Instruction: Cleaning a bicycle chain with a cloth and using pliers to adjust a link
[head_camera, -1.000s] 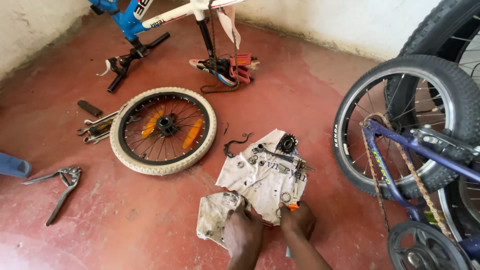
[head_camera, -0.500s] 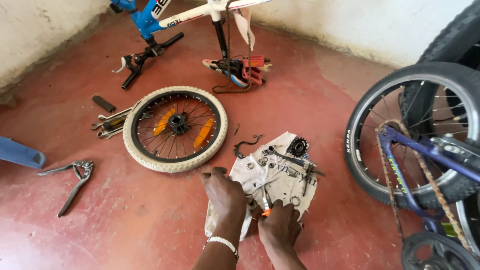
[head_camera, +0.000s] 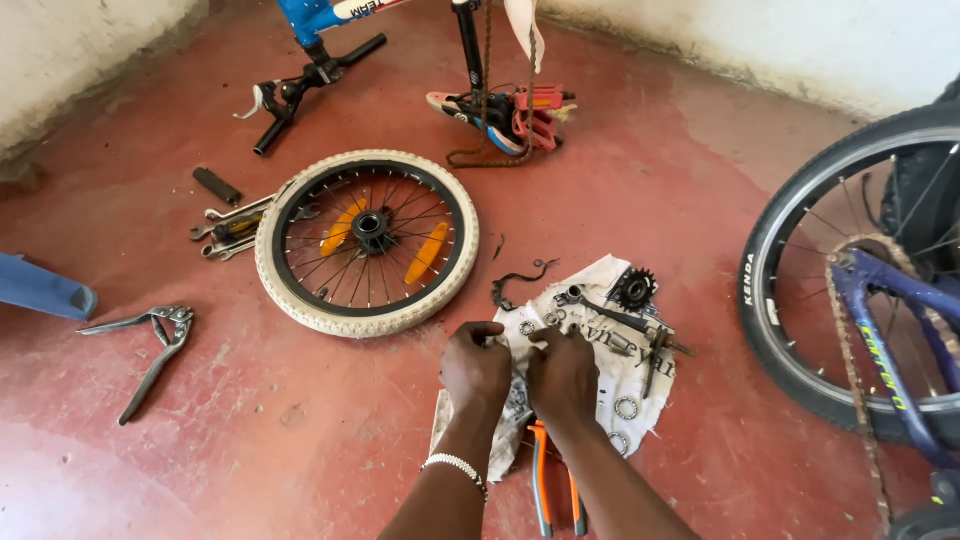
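Both of my hands rest on a dirty white cloth (head_camera: 600, 375) spread on the red floor. My left hand (head_camera: 476, 368) and my right hand (head_camera: 562, 372) sit side by side at the cloth's left part, fingers curled over small metal parts; what they pinch is hidden. A black sprocket (head_camera: 634, 289), an axle rod (head_camera: 612, 316) and bearing rings (head_camera: 627, 407) lie on the cloth. Orange-handled pliers (head_camera: 553, 485) lie under my right forearm.
A small white-tyred wheel (head_camera: 367, 241) lies flat to the left, wrenches (head_camera: 228, 228) beside it. Long pliers (head_camera: 150, 345) lie far left. An upturned blue and white bicycle (head_camera: 470, 60) stands behind. A large bicycle wheel (head_camera: 860, 270) and blue frame stand at right.
The view has shifted, so everything sits further left. Both hands have moved forward onto the cloth's upper left part and come close together; the orange pliers now lie uncovered behind them.
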